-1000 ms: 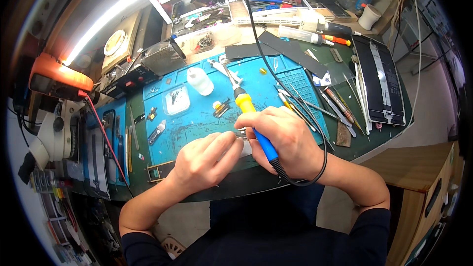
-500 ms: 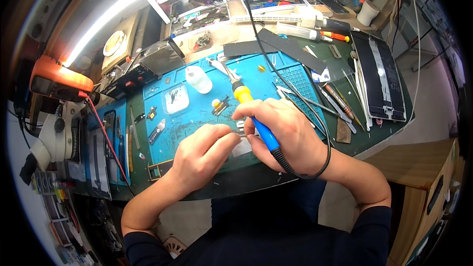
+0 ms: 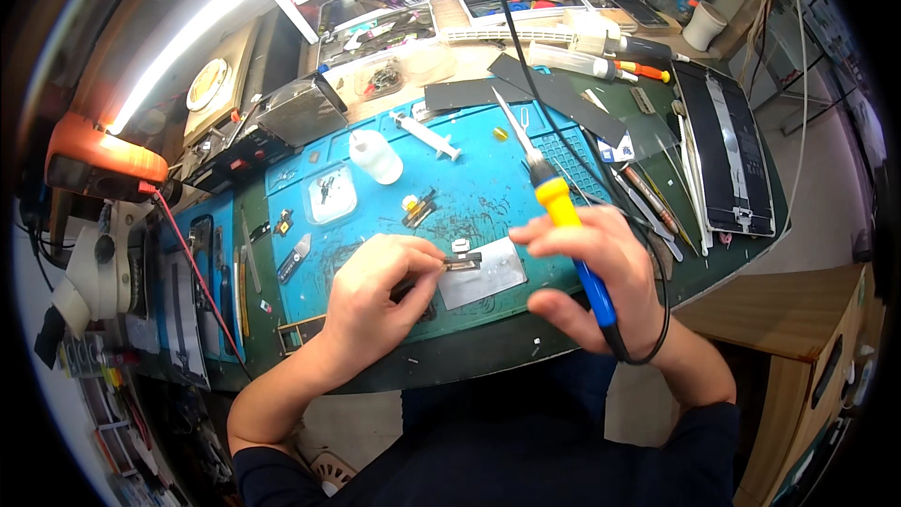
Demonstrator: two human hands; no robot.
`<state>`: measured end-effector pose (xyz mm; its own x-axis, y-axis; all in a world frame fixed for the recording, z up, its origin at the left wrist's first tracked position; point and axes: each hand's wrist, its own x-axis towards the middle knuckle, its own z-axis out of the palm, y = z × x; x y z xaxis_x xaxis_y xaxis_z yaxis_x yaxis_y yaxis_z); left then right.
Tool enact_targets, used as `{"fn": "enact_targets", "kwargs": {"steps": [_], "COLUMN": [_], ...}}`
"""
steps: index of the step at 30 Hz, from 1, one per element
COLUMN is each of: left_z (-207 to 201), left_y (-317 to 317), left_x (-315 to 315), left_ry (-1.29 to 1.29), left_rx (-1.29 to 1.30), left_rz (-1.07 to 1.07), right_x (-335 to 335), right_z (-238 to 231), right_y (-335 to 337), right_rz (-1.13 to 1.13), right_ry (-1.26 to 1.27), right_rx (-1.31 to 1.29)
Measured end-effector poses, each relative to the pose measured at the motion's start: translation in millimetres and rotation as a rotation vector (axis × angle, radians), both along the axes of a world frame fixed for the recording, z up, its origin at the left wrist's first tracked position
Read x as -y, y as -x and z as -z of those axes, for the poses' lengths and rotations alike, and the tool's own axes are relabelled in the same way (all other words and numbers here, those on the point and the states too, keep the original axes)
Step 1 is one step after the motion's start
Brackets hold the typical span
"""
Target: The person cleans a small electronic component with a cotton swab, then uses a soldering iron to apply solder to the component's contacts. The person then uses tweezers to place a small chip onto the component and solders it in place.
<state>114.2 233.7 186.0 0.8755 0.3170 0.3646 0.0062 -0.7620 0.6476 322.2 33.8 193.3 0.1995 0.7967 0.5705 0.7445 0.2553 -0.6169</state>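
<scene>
Pinched in the fingertips of my left hand [image 3: 383,299] is a small dark flat part [image 3: 462,263], possibly an electronic component. It sits over a pale grey rectangular sheet [image 3: 497,280] on the blue work mat [image 3: 375,221]. A small silvery piece [image 3: 461,245] lies just beyond it. My right hand [image 3: 619,268] carries a soldering iron [image 3: 562,210] with a yellow and blue handle, its metal tip pointing up and away. The thumb and forefinger of that hand are spread, while the handle rests across the palm. The other right fingers are partly hidden.
A white bottle [image 3: 376,160], a syringe [image 3: 427,136] and a clear tub of small bits [image 3: 330,195] stand on the mat's far side. Tweezers and thin tools [image 3: 652,207] lie right, beside a dark panel [image 3: 727,150]. The iron's black cord [image 3: 666,296] loops round my right wrist.
My right hand has moved right, away from my left, with its thumb and forefinger spreading apart. The soldering iron went with it, uncovering the small part and the sheet. My left hand stays nearly in place.
</scene>
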Motion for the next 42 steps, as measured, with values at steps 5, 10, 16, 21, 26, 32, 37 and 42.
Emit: {"fn": "enact_targets", "kwargs": {"steps": [5,10,16,21,26,32,37,42], "left_z": [4,5,3,3,5,5,6,6], "left_y": [0,0,4,4,4,1,3,3], "left_x": [-2,-1,-1,0,2,1,1,2], "left_ry": [-0.114,-0.118,-0.145,-0.195,-0.242,-0.219,-0.203,-0.198], "left_rx": [-0.002,0.006,-0.002,0.028,0.045,0.039,0.032,0.032], "left_rz": [0.028,0.022,0.060,0.078,0.070,0.084,0.084,0.087], "right_x": [33,46,42,44,44,51,47,52], "right_z": [20,22,25,27,28,23,20,28], "right_y": [30,31,32,32,32,43,38,47], "right_rz": [0.027,0.053,0.087,0.094,0.073,0.162,0.167,0.186], "right_ry": [-0.021,-0.018,-0.066,-0.061,-0.083,0.008,-0.007,-0.039], "right_rx": [-0.298,-0.364,-0.434,-0.416,-0.167,-0.291,-0.196,-0.268]}}
